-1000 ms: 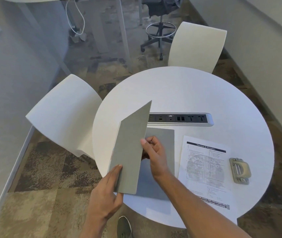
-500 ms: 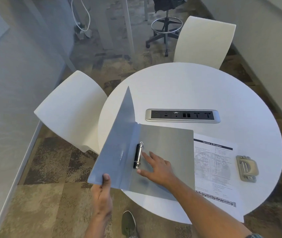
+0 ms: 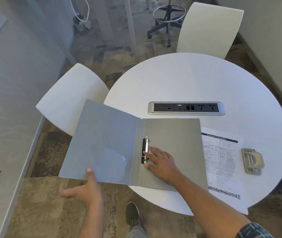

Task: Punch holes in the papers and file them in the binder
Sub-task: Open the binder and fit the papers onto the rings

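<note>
I see a round white table on patterned carpet. The open binder overhangs its 8 o'clock edge. My left hand holds the cover, thumb on top, fingers blurred beneath; my right hand lies flat, fingers spread, beside the ring mechanism. The papers and hole punch sit at 3 o'clock of the binder; the print is illegible.

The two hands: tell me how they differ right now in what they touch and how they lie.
The right hand lies flat on the binder's back cover, over the table, fingertips at the ring mechanism; the left hand is off the table's edge, under the front cover.
The right hand presses from above with straight fingers; the left has its thumb on top of the cover edge and its fingers below.
Both touch the same open binder.
</note>
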`<act>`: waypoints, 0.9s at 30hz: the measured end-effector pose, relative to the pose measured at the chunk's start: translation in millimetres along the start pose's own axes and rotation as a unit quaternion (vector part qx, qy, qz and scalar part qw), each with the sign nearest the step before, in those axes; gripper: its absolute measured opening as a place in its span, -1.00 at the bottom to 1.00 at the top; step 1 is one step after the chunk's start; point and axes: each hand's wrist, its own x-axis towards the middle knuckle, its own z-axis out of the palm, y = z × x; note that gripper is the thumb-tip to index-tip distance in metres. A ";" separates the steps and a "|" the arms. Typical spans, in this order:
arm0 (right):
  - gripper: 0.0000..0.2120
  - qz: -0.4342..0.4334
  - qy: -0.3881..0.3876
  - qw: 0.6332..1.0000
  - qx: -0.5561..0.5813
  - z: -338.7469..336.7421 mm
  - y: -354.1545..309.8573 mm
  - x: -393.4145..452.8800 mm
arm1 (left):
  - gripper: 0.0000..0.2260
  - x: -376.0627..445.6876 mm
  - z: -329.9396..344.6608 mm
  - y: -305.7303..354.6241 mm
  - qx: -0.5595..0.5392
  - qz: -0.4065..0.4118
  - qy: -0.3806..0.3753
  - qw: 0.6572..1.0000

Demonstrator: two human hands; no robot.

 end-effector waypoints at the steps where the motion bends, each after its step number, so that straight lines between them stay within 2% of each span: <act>1: -0.46 0.007 -0.012 0.999 0.029 -1.0 1.9 0.7 | -0.11 7.7 -2.4 -1.4 0.076 0.043 0.025 0.996; 2: -0.46 0.011 -0.023 0.998 0.059 -2.4 3.8 0.6 | -0.05 16.2 -6.3 -3.4 0.160 0.115 0.043 0.979; 4: -0.46 0.006 -0.034 0.993 0.111 -4.8 7.0 -1.5 | -0.05 31.7 -12.0 -9.0 0.291 0.270 0.032 0.917; 7: -0.52 0.013 -0.039 0.983 0.178 -3.8 10.6 -1.0 | -0.27 40.3 -1.0 -7.5 0.410 0.455 -0.096 0.785; 8: -0.54 0.020 -0.036 0.980 0.192 -2.1 11.1 1.2 | -0.29 39.4 7.0 -9.9 0.442 0.489 -0.151 0.737; 10: -0.59 0.028 -0.032 0.978 0.203 2.3 11.9 5.8 | -0.20 30.9 26.8 -19.6 0.476 0.526 -0.264 0.654; 12: -0.60 0.022 -0.035 0.978 0.203 7.0 13.3 6.6 | -0.13 11.2 46.1 -28.9 0.518 0.526 -0.344 0.581; 13: -0.60 0.014 -0.040 0.979 0.200 8.6 14.2 5.3 | -0.16 -3.1 53.6 -28.5 0.538 0.513 -0.372 0.556; 15: -0.56 0.002 -0.050 0.980 0.193 10.6 15.4 2.5 | -0.27 -21.6 65.6 -31.3 0.536 0.483 -0.418 0.553; 21: -0.53 0.002 -0.062 0.978 0.198 10.0 17.7 5.3 | -0.38 -33.7 85.2 -26.7 0.429 0.342 -0.527 0.649; 24: -0.59 0.004 -0.056 0.975 0.215 11.3 17.5 6.2 | -0.50 -29.7 87.6 -26.1 0.382 0.296 -0.544 0.686; 27: -0.65 0.014 -0.048 0.973 0.225 12.3 16.5 7.8 | -0.60 -24.6 89.8 -28.2 0.365 0.273 -0.555 0.696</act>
